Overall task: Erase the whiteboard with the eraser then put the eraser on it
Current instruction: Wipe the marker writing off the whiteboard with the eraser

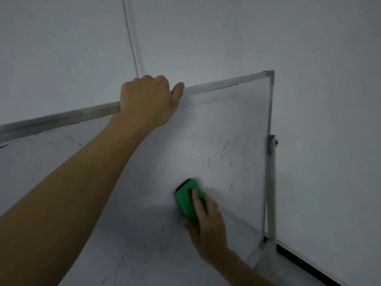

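A whiteboard [226,124] with a metal frame fills the middle and lower part of the head view, tilted on its stand. Faint black writing [228,157] remains on its right side, and small ink flecks show near the bottom. My left hand [146,102] grips the board's top frame rail, fingers curled over it. My right hand [206,219] presses a green eraser [185,199] with a dark edge flat against the board, below and left of the writing. The eraser and hand look blurred.
The board's right stand post [271,182] with a pivot bracket [271,144] runs down along the right edge. A plain white wall [309,58] stands behind, with a thin conduit [131,38] running up it. A dark skirting strip [305,263] shows at the lower right.
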Action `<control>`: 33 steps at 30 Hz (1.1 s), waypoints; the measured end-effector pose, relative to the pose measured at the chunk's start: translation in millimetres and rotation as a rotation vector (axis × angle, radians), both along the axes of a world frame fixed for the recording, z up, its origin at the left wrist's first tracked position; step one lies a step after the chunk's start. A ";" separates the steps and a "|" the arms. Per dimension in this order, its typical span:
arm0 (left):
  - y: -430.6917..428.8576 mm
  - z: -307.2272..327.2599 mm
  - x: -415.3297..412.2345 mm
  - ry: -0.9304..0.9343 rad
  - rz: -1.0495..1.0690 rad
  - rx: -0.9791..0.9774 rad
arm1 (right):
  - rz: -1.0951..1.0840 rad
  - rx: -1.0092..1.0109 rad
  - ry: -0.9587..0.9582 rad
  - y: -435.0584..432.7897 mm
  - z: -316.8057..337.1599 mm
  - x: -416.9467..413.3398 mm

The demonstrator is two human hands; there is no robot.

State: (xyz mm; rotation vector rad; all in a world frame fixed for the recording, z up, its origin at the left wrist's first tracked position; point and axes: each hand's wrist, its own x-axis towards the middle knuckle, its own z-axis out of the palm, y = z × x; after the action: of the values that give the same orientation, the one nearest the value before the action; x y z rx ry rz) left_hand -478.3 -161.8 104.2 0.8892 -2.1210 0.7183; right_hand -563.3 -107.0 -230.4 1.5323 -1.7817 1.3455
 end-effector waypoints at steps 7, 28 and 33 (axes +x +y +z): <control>-0.9 1.5 -8.8 0.004 -0.016 0.031 | -0.216 0.047 -0.674 -14.6 27.2 -50.7; 3.0 6.9 -41.1 0.093 0.177 0.154 | 0.174 -0.047 0.301 6.4 0.3 -34.2; 5.1 2.0 -37.7 0.126 0.210 0.105 | -0.096 -0.123 -0.363 -20.2 57.4 -157.9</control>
State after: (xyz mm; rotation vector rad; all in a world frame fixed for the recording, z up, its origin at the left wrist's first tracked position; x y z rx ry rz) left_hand -516.0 -156.7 106.2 1.1966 -1.9874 0.6411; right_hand -721.2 -127.2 -173.0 1.1785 -1.9100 1.7349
